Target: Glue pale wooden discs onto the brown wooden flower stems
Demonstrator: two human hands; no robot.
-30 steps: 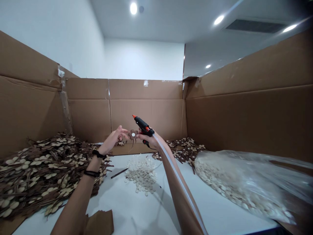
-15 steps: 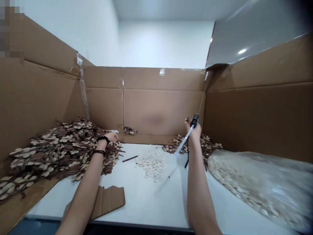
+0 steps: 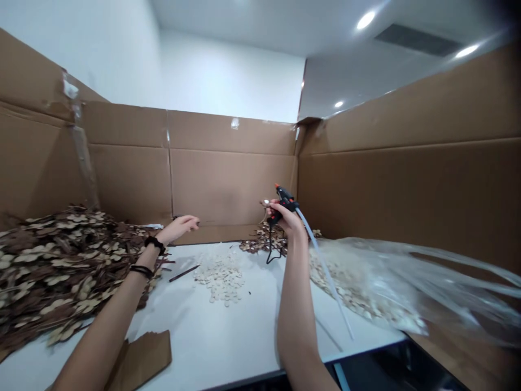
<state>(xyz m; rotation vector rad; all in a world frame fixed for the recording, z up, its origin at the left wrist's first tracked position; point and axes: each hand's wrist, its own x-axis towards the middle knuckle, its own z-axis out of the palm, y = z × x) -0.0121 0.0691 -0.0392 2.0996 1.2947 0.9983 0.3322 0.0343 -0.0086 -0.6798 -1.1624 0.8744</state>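
Observation:
My right hand (image 3: 285, 217) is raised over the far right of the white table (image 3: 228, 336), gripping a black glue gun (image 3: 285, 198) with an orange tip; a clear glue stick (image 3: 321, 266) trails back from it. A small flower piece (image 3: 266, 204) sits at the fingertips of the same hand. My left hand (image 3: 181, 226) reaches forward past the big heap of brown wooden flowers (image 3: 61, 260), its fingers loosely curled; I cannot make out anything in them. A small pile of pale wooden discs (image 3: 220, 277) lies between my arms.
Cardboard walls (image 3: 228, 174) enclose the table on three sides. A clear plastic bag of pale discs (image 3: 386, 282) lies at the right. More brown flower pieces (image 3: 260, 241) sit at the back under the glue gun. A torn cardboard scrap (image 3: 142, 358) lies near the front edge.
My left hand has lifted off the flower heap and moved forward to the right. My right hand has turned the glue gun so its tip shows, and the view has swung right.

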